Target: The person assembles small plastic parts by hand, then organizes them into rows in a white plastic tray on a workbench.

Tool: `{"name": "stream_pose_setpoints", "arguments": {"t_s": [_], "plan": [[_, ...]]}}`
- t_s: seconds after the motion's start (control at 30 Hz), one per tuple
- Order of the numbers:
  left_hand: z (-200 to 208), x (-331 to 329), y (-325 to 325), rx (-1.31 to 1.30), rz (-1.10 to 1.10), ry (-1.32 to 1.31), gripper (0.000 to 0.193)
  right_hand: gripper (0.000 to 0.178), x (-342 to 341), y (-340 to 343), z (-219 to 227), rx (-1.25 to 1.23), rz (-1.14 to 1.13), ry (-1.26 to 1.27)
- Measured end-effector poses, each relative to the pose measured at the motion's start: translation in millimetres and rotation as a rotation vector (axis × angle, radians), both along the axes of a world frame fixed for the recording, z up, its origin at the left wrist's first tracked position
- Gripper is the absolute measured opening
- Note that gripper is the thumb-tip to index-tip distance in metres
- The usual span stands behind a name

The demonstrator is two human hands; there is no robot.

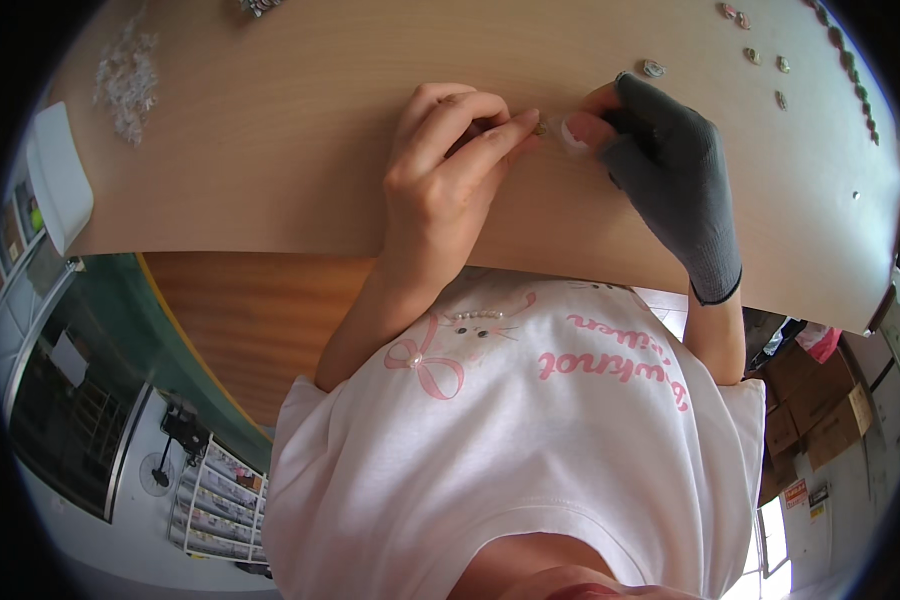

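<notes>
My left hand [440, 150] is bare and held over the wooden table, its thumb and forefinger pinching a small gold-coloured piece [541, 128]. Close beside it on the right is my right hand [675, 150], in a grey glove that leaves the fingertips bare. Its thumb and forefinger are pressed together, with something whitish [573, 136] at their tips, too blurred to name. A narrow gap separates the two hands' fingertips. Just beyond the right hand lies a small oval metallic piece [654, 68].
Several similar small pieces [752, 56] are scattered at the far right, near a row of dark beads [850, 70]. A heap of clear plastic bits [127, 85] lies at the far left. A white tray [60, 180] sits at the left edge of the table [270, 180].
</notes>
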State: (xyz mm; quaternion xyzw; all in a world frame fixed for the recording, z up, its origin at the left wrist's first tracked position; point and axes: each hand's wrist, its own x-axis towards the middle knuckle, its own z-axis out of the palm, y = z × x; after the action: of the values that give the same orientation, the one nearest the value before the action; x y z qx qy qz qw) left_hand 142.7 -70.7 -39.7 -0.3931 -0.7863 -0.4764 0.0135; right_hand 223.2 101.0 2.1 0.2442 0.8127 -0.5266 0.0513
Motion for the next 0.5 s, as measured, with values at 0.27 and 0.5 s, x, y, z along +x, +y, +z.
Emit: {"name": "stream_pose_setpoints", "arguments": {"t_s": [0.27,0.5], "plan": [[-0.5,0.0,1.2,0.013,0.020,-0.004,0.033,0.013,-0.6,-2.8,-4.6,0.119,0.032,0.065],[-0.1,0.6,1.9,0.016,0.018,-0.005,0.032,0.013,1.0,-3.1,-5.9,0.076,0.020,0.064]]}}
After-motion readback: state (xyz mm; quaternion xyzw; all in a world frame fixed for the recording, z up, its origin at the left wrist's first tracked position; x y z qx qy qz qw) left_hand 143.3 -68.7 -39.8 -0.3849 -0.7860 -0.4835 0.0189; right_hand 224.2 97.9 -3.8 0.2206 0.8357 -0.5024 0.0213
